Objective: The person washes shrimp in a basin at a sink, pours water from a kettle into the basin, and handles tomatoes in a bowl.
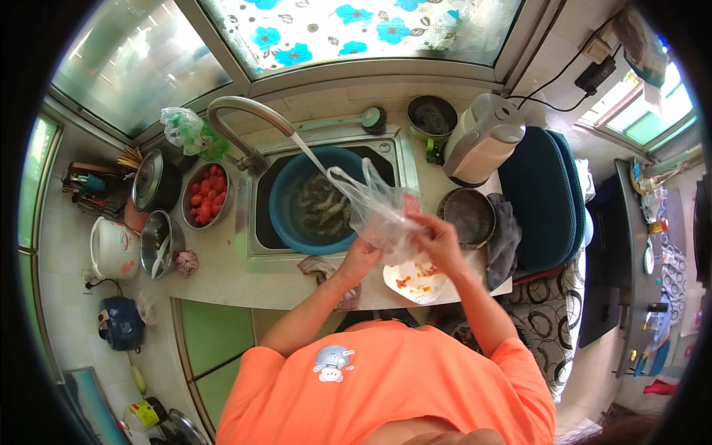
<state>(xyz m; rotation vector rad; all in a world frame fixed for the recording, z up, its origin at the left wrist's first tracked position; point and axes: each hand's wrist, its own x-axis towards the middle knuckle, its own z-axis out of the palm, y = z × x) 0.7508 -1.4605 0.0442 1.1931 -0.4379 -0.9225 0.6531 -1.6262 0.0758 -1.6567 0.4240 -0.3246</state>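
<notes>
Between both hands hangs a thin clear plastic bag [378,214] with red print, held over the front right of the sink. My left hand [360,260] grips its lower left side, and my right hand [439,239] pinches its right side. Behind and left of the bag, a blue plastic basin [283,222] sits in the steel sink [410,161]. Raw shrimp [322,206] lie in the water in it. From the curved faucet [253,108], water runs down toward the basin. Below my right hand is a white plate [403,286] with orange and reddish scraps.
Left of the sink stand a bowl of red tomatoes [208,196], a steel bowl with a spoon [161,245] and a lidded pot [154,179]. To the right are an electric kettle [484,139], a round pan [470,218] and a grey cloth [502,239]. A rag [320,270] lies at the counter's front.
</notes>
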